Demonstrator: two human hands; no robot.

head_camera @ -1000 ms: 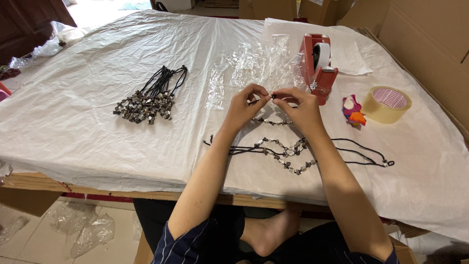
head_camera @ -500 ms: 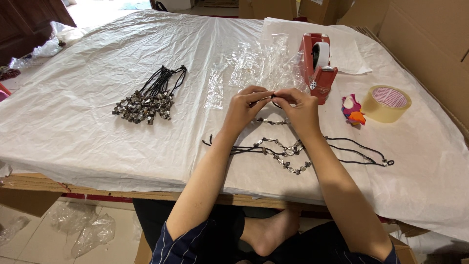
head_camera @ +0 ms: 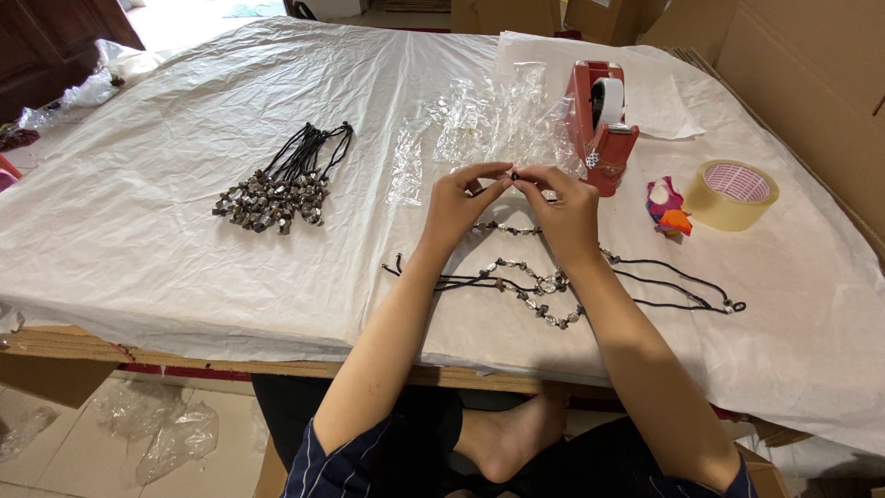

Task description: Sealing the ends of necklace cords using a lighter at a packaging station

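- The fingers (head_camera: 494, 177) of the left hand (head_camera: 458, 205) and those of the right hand (head_camera: 564, 208) meet tip to tip above the table, pinched together on a small dark bead (head_camera: 514, 174) at the end of a black cord; so fine a part seems to call for both hands held close.
- The beaded necklace (head_camera: 535, 286) that this cord belongs to trails down from the fingers and lies spread on the sheet just beneath the wrists, its cord (head_camera: 682, 281) looping off to the right, probably laid flat so it does not tangle.
- Just beyond the hands lies a heap of clear plastic bags (head_camera: 479, 124), within easy reach.
- A red tape dispenser (head_camera: 601, 124) stands upright just to the right of the bags, near the right hand.
- Further right sit a small colourful figure (head_camera: 668, 205) and a roll of tan packing tape (head_camera: 735, 194), lying flat.
- Well apart to the left, a bundle of necklaces (head_camera: 281, 184) lies with cords gathered and beads fanned out, kept separate from the one in hand.
- A crinkled white plastic sheet (head_camera: 166, 221) covers the table (head_camera: 64, 343), likely to keep the pieces clean.
- Cardboard boxes (head_camera: 811, 65) stand along the far right.
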